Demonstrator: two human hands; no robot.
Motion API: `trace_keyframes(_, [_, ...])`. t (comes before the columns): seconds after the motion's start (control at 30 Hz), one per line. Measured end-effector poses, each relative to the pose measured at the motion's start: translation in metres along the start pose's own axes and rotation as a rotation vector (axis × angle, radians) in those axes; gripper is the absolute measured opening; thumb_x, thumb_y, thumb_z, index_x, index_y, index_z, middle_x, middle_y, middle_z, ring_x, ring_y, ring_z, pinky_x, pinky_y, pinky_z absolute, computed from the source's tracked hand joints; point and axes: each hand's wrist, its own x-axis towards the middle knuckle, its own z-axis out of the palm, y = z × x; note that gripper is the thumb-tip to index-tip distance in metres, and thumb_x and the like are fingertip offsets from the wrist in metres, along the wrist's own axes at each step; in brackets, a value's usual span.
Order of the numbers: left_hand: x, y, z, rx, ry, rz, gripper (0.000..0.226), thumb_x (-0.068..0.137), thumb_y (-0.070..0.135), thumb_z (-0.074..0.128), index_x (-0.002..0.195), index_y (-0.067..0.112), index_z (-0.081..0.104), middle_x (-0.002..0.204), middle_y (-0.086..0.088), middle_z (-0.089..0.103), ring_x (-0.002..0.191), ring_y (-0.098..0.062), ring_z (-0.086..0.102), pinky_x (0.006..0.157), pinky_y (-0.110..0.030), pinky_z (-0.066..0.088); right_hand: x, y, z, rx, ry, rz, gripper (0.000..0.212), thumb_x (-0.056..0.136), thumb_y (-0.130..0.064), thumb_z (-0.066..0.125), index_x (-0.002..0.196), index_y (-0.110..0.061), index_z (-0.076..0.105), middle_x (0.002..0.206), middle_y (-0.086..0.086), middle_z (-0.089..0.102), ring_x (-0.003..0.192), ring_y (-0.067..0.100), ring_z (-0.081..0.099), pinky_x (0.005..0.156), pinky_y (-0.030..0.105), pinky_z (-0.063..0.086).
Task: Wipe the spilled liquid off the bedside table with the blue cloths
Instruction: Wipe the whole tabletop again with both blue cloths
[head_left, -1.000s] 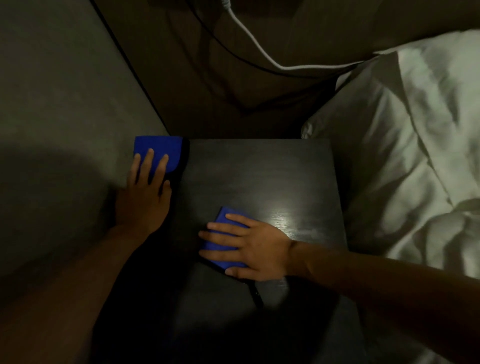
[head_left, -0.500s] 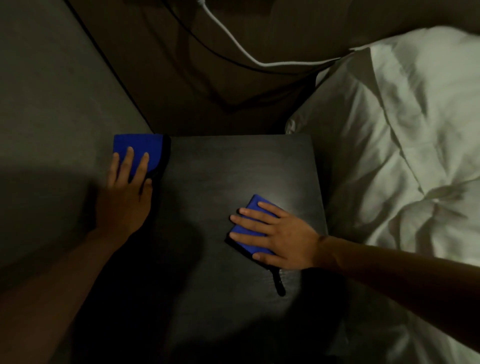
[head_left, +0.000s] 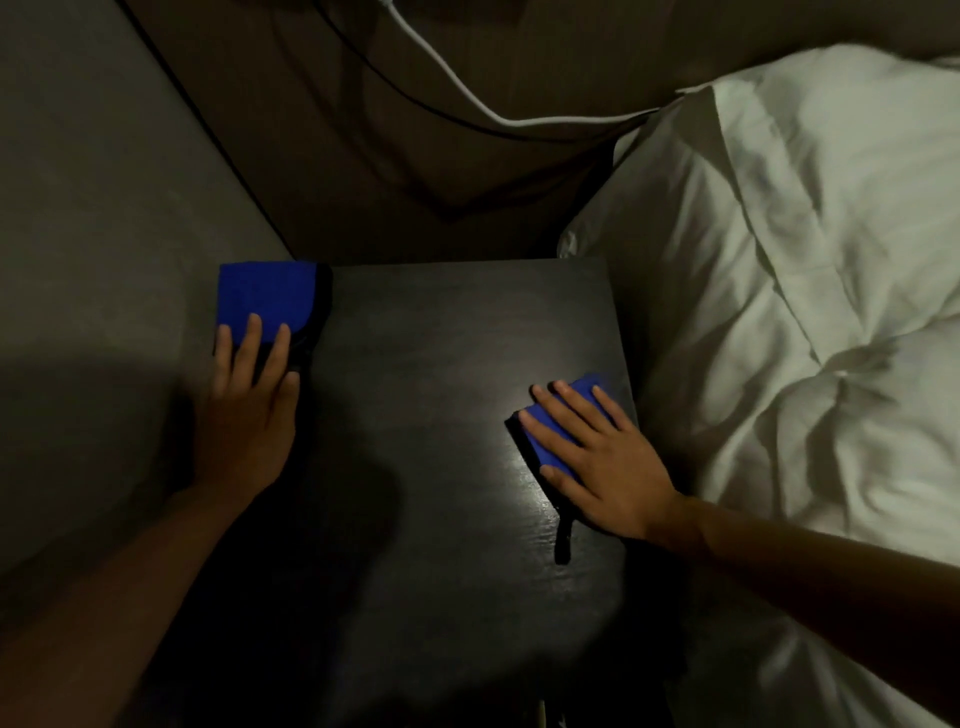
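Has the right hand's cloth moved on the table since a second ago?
Yes. The right hand slid its blue cloth rightward, from mid-table to the bedside table edge beside the white bedding.

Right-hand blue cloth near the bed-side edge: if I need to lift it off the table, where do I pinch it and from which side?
Probably the far corner of the right blue cloth, reached from the bed side. The right hand lies flat over most of it, so only that corner and the left edge show. It sits close to the bedside table edge, leaving a short reach.
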Motion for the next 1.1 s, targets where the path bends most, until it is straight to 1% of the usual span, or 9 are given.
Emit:
trace_keyframes(0.13, [0.001, 0.001, -0.004, 0.003, -0.044, -0.014, 0.057, 0.100, 0.043, 0.017, 0.155, 0.029, 0.015, 0.165, -0.001, 0.004, 0.150, -0.027, -0.004, 0.112, -0.061, 0.022, -0.013, -0.025, 0.008, 0.063, 0.053, 0.290, 0.061, 0.106, -0.053, 0.012, 0.162, -0.029, 0.014, 0.171, 0.002, 0.010, 0.157, 0.021, 0.004, 0.124, 0.054, 0.015])
trace_keyframes(0.2, [0.002, 0.003, -0.005, 0.040, -0.068, -0.009, 0.054, 0.102, 0.033, 0.024, 0.155, 0.024, 0.014, 0.164, -0.005, 0.003, 0.150, -0.030, -0.005, 0.111, -0.063, 0.024, -0.018, -0.042, 0.012, 0.080, 0.080, 0.444, 0.062, 0.106, -0.053, 0.010, 0.162, -0.028, 0.013, 0.171, 0.003, 0.009, 0.157, 0.022, 0.002, 0.125, 0.053, 0.010])
trace_keyframes(0.3, [0.003, 0.001, -0.007, 0.096, -0.111, 0.011, 0.059, 0.100, 0.022, 0.032, 0.155, 0.021, 0.011, 0.164, -0.008, -0.001, 0.150, -0.032, -0.008, 0.110, -0.064, 0.027, -0.019, -0.069, 0.018, 0.120, 0.147, 0.683, 0.061, 0.105, -0.049, 0.016, 0.162, -0.025, 0.015, 0.169, 0.007, 0.013, 0.157, 0.026, 0.007, 0.125, 0.054, 0.011])
trace_keyframes(0.43, [0.007, -0.001, -0.005, 0.147, -0.148, -0.030, 0.063, 0.100, 0.023, 0.034, 0.156, 0.025, 0.006, 0.164, -0.005, -0.006, 0.150, -0.030, -0.011, 0.110, -0.065, 0.027, -0.008, -0.101, 0.022, 0.176, 0.193, 0.957, 0.062, 0.105, -0.045, 0.018, 0.162, -0.022, 0.015, 0.169, 0.010, 0.013, 0.156, 0.028, 0.009, 0.124, 0.056, 0.011])
trace_keyframes(0.6, [0.008, -0.003, -0.002, 0.173, -0.154, -0.056, 0.065, 0.099, 0.028, 0.037, 0.155, 0.032, 0.005, 0.164, -0.001, -0.009, 0.150, -0.028, -0.012, 0.106, -0.068, 0.028, 0.015, -0.146, 0.020, 0.256, 0.259, 1.215, 0.062, 0.105, -0.040, 0.026, 0.161, -0.016, 0.022, 0.166, 0.017, 0.023, 0.155, 0.035, 0.016, 0.122, 0.060, 0.014])
trace_keyframes(0.73, [0.010, 0.000, -0.002, 0.122, -0.153, -0.097, 0.067, 0.100, 0.027, 0.039, 0.154, 0.036, 0.000, 0.164, 0.002, -0.011, 0.149, -0.024, -0.014, 0.109, -0.067, 0.022, 0.034, -0.180, 0.016, 0.330, 0.260, 1.315, 0.063, 0.105, -0.043, 0.024, 0.162, -0.014, 0.020, 0.167, 0.017, 0.019, 0.156, 0.035, 0.011, 0.123, 0.058, 0.007])
trace_keyframes(0.83, [0.010, 0.000, -0.003, 0.096, -0.138, -0.088, 0.068, 0.100, 0.025, 0.041, 0.154, 0.036, 0.001, 0.164, 0.002, -0.010, 0.150, -0.023, -0.014, 0.109, -0.068, 0.019, 0.044, -0.207, 0.015, 0.336, 0.270, 1.301, 0.064, 0.105, -0.043, 0.025, 0.161, -0.012, 0.023, 0.167, 0.018, 0.020, 0.155, 0.036, 0.012, 0.123, 0.057, 0.004])
trace_keyframes(1.0, [0.009, 0.000, -0.007, 0.076, -0.156, -0.090, 0.069, 0.100, 0.020, 0.041, 0.154, 0.037, 0.001, 0.164, 0.004, -0.012, 0.149, -0.021, -0.016, 0.111, -0.065, 0.015, 0.061, -0.246, 0.018, 0.344, 0.300, 1.282, 0.065, 0.105, -0.041, 0.036, 0.161, -0.012, 0.021, 0.167, 0.018, 0.018, 0.156, 0.036, 0.011, 0.123, 0.059, 0.007])
trace_keyframes(1.1, [0.010, 0.003, -0.009, 0.093, -0.168, -0.102, 0.070, 0.099, 0.019, 0.040, 0.154, 0.038, 0.000, 0.164, 0.004, -0.013, 0.150, -0.021, -0.015, 0.112, -0.064, 0.015, 0.072, -0.266, 0.018, 0.340, 0.290, 1.247, 0.066, 0.105, -0.041, 0.038, 0.161, -0.012, 0.020, 0.168, 0.018, 0.016, 0.155, 0.036, 0.012, 0.123, 0.060, 0.011])
